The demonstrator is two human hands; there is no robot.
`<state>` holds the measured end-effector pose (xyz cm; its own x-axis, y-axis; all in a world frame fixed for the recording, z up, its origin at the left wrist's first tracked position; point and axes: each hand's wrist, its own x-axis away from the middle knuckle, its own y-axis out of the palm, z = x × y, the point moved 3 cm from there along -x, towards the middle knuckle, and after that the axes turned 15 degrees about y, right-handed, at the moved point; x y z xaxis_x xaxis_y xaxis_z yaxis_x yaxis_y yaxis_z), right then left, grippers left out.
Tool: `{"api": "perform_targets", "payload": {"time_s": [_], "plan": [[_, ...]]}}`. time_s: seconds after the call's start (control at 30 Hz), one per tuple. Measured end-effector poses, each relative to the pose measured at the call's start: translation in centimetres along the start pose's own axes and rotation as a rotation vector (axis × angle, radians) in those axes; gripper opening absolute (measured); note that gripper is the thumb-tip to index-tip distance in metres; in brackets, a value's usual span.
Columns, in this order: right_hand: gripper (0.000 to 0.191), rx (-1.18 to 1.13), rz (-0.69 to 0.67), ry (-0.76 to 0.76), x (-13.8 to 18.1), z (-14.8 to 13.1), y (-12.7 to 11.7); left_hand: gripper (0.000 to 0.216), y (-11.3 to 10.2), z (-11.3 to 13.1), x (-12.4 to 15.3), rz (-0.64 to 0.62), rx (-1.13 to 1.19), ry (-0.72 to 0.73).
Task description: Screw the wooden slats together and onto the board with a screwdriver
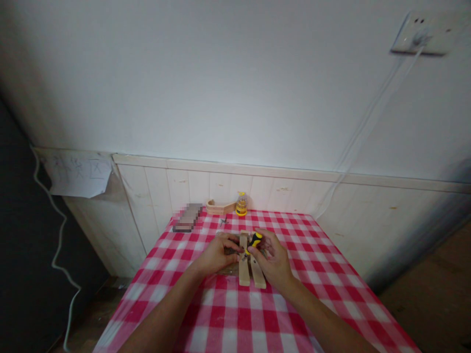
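Head view: right hand (271,260) pinches a screwdriver (253,241) at the wood strips (244,264) mid-bench; left hand (218,252) clasps them, seemingly driving a screw; steady alignment matters.

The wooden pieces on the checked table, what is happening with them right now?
A person works at a table with a red and white checked cloth. The right hand holds a small yellow and black screwdriver, its tip pointing down at the wooden pieces. The left hand rests on those pieces and steadies them. Farther back, near the wall, stand a yellow container, a curved wooden part and a blurred flat object.
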<state>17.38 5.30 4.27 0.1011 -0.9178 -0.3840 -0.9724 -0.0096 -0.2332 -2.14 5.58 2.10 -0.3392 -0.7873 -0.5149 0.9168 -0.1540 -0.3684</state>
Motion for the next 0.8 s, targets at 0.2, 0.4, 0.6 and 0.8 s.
{"api": "perform_targets", "payload": {"time_s": [0.2, 0.4, 0.6, 0.8], "plan": [[0.039, -0.016, -0.043, -0.056, 0.47, -0.38, -0.09, 0.019, -0.02, -0.08, -0.04, 0.003, 0.007, 0.006], [0.034, -0.049, -0.055, -0.045, 0.43, -0.12, 0.15, 0.019, 0.01, -0.13, -0.07, 0.000, 0.013, 0.019], [0.033, -0.064, -0.041, -0.030, 0.29, -0.24, 0.18, 0.019, -0.01, -0.20, -0.07, -0.010, 0.017, 0.020], [0.032, -0.059, -0.040, -0.039, 0.18, -0.39, 0.18, 0.018, -0.05, -0.08, -0.03, -0.008, -0.001, 0.011]]}}
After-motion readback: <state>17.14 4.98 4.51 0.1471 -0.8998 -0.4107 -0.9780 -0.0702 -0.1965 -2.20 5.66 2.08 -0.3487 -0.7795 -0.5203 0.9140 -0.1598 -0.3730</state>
